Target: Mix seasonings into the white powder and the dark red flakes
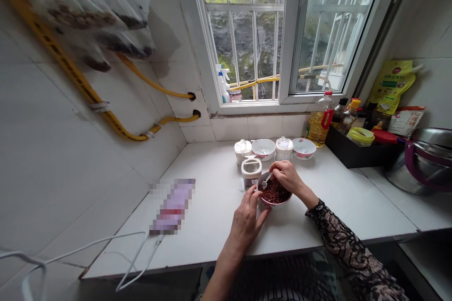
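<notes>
Near the counter's front edge stands a bowl (267,203) with dark red flakes (277,192) in it, probably dried chili. My left hand (247,214) grips its left side, fingers and thumb round the rim and wall. Pinched in my right hand (286,176) is a small white spoon (267,179), tilted with its head over the flakes at the bowl's left inside. Just behind the bowl is a seasoning jar (251,169) with a pale rim. Two white-lidded jars (243,151) and two bowls (304,149) form a row farther back.
A blurred purple flat object (173,209) with a white cable (141,254) lies on the left. Cooking oil (319,124) and a black box (348,150) of condiments stand back right, beside a metal pot (423,164). Yellow pipes (120,134) and bags (102,19) hang along the wall.
</notes>
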A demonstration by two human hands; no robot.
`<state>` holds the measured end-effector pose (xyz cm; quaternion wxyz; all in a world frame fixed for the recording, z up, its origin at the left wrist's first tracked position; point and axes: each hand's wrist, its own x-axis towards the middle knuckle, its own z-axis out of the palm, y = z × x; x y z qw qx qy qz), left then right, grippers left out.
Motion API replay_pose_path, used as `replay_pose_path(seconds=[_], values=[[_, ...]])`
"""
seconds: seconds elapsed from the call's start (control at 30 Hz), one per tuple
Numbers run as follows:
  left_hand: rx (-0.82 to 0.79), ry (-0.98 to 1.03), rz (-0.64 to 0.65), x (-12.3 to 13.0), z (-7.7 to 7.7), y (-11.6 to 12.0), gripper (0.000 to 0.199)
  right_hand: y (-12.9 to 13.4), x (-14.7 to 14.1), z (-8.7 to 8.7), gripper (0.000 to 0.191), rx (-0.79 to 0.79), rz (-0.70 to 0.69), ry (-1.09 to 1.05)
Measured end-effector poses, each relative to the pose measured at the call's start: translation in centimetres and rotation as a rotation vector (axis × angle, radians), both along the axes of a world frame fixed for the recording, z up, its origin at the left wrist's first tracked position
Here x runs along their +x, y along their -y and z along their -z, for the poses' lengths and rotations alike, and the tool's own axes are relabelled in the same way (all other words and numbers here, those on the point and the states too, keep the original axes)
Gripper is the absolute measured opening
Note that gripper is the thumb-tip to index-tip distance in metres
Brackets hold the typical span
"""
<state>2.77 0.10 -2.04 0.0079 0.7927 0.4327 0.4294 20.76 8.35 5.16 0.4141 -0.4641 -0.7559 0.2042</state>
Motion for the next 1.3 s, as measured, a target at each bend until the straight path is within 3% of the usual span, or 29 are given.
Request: replay_pose_path(seconds=[0.13, 0.23, 0.37, 0.47, 0.57, 0.83, 1.0, 1.3], values=[[-0.010, -0.001, 0.010, -0.1, -0.3, 0.1, 0.042, -0.3, 0.4, -0.3, 0.019, -0.275, 0.035, -0.273], [-0.007, -0.001, 0.010, -0.1, -0.3, 0.1, 0.042, -0.6, 0.8, -0.5, 0.016, -0.353, 0.038, -0.384], [-0.003, 0.003, 0.007, 0.0, -0.3, 0.1, 0.042, -0.7, 1.2, -0.8, 0.017, -0.321, 0.051, -0.359], [-0.001, -0.006, 0.004, -0.1, -0.2, 0.1, 0.043, -0.4, 1.0, -0.7, 0.017, -0.157, 0.058, -0.182], [-0.001, -0.009, 0.003, -0.1, -0.1, 0.0, 0.043, -0.2, 0.5, -0.5, 0.018, -0.025, -0.020, -0.037], [-0.007, 0.000, 0.005, -0.1, -0.2, 0.1, 0.043, -0.5, 0.9, -0.5, 0.016, -0.368, 0.021, -0.334], [0.001, -0.002, 0.009, -0.1, -0.2, 0.1, 0.042, -0.8, 1.3, -0.9, 0.014, -0.416, 0.005, -0.459], [0.009, -0.017, 0.002, -0.1, -0.2, 0.0, 0.043, -0.6, 1.4, -1.0, 0.015, -0.418, 0.035, -0.496]])
